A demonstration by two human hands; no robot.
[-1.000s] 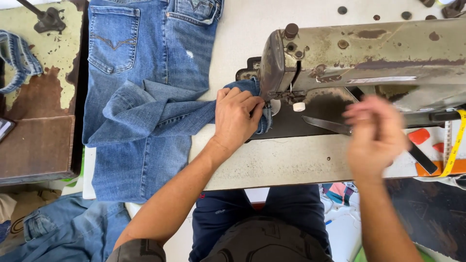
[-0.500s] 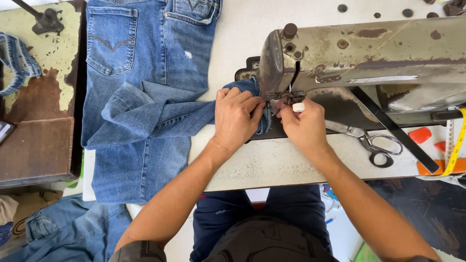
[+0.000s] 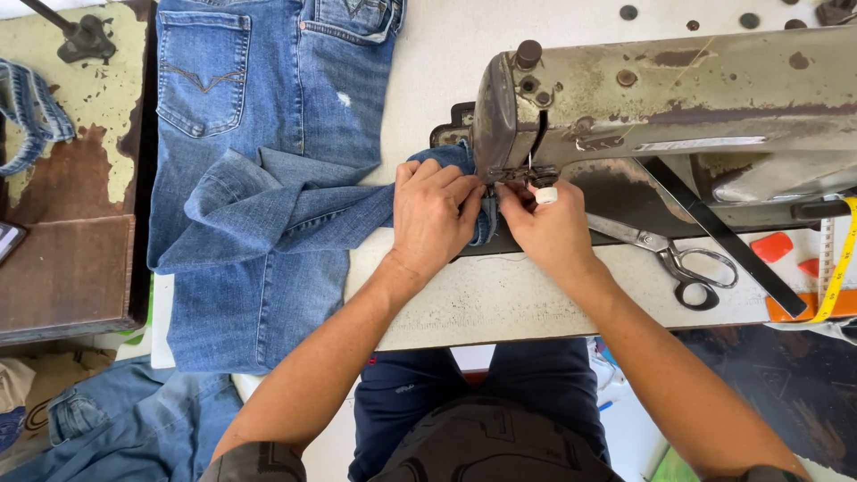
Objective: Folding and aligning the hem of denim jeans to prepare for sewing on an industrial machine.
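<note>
Now both hands meet at the needle of the sewing machine (image 3: 661,98).
Left hand (image 3: 435,214) lies flat, fingers pressing the folded leg of the blue jeans (image 3: 268,178) onto the bed; right hand (image 3: 552,228) pinches the denim edge under the foot (one fingertip taped white). Scissors (image 3: 669,254) rest just beside it.

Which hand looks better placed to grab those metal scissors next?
Probably the right hand: the metal scissors lie just beside it on the white sewing table, while the left hand presses the blue denim jeans.
</note>
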